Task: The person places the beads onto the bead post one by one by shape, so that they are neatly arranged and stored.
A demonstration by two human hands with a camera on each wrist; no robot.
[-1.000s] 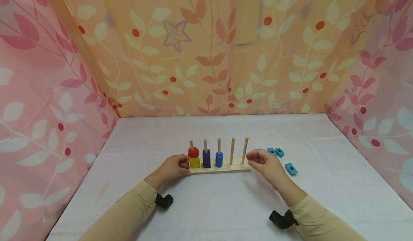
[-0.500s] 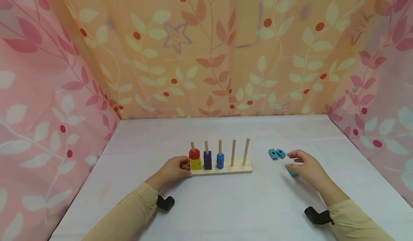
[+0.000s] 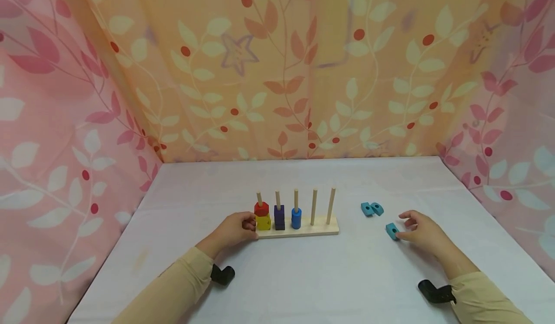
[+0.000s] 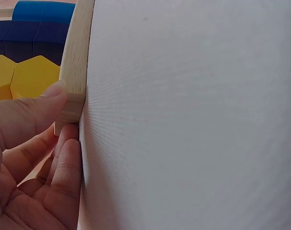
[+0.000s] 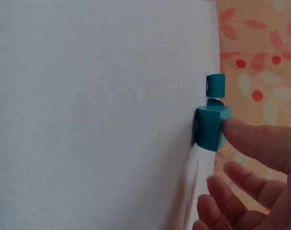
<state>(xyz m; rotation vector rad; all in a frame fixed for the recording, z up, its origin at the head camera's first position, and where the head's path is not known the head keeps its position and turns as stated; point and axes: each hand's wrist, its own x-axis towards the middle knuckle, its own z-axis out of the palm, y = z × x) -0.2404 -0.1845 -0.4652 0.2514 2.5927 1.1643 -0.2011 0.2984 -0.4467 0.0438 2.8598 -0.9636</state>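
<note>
In the head view, a wooden peg stand [image 3: 323,225] stands upright on the table. My left hand [image 3: 234,228] holds its left end; the left wrist view shows the thumb on the edge of the base [image 4: 74,62] and fingertips against its end. Red [image 3: 261,209] and yellow blocks [image 3: 263,222] sit on the leftmost peg, purple blocks [image 3: 279,218] on the second, blue ones [image 3: 296,219] on the middle one. Two right-hand pegs are bare. My right hand [image 3: 424,233] touches a teal block [image 3: 392,231] with its thumb; in the right wrist view the other fingers are apart from the block [image 5: 210,128].
Two more teal blocks [image 3: 367,209] lie close together, behind and left of the touched one. A white cloth [image 3: 295,276] covers the table. Patterned curtains [image 3: 295,73] enclose the back and both sides.
My right hand has moved from beside the stand's right end out to the nearest teal block, where the thumb now touches it. The left hand keeps its hold on the stand.
</note>
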